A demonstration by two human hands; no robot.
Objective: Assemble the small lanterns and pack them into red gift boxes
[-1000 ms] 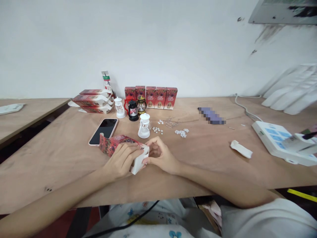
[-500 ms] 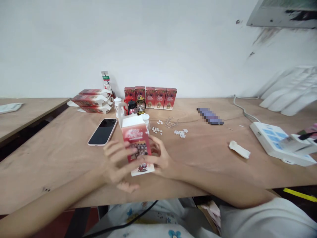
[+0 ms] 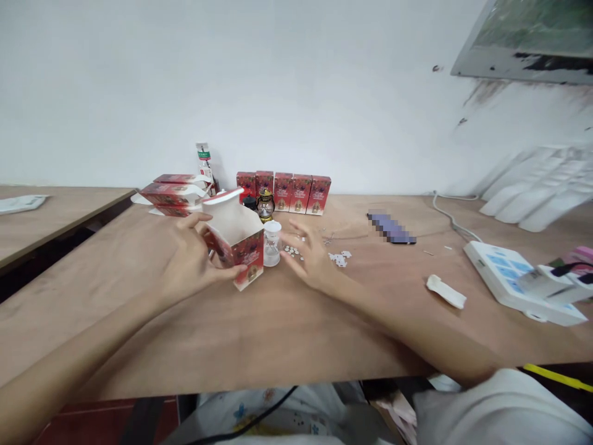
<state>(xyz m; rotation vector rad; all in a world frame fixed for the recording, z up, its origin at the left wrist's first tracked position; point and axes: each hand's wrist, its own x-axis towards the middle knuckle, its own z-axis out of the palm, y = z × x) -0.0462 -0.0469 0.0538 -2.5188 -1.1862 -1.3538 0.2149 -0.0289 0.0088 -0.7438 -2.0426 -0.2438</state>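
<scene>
Your left hand (image 3: 191, 261) grasps the red carton (image 3: 249, 256) by its left side, thumb across the near face and fingers round the back, which seems chosen to leave the open mouth unobstructed; the white flap (image 3: 227, 196) stands raised at the far left of that mouth, probably so that it doesn't cover the opening. The carton is tilted, and you can't tell from this angle whether its base touches the table (image 3: 296, 346). Your right hand (image 3: 314, 254) grips nothing: its fingers are parted at the right side of the white lantern (image 3: 272, 246), though whether a fingertip touches it is unclear. That lantern stands upright on the table, just right of the carton, a spot that puts it between your two hands and within easy reach of both. Beyond it is the gold-and-black lantern (image 3: 265, 207), with the row of red boxes (image 3: 301, 194) upright near the wall, apparently lined up there to leave you working room. The open cartons (image 3: 171, 194) lie stacked at the far left, while the small white discs (image 3: 291, 250) and white tags (image 3: 341, 258) sit in separate groups right of the lantern, presumably sorted by kind.
</scene>
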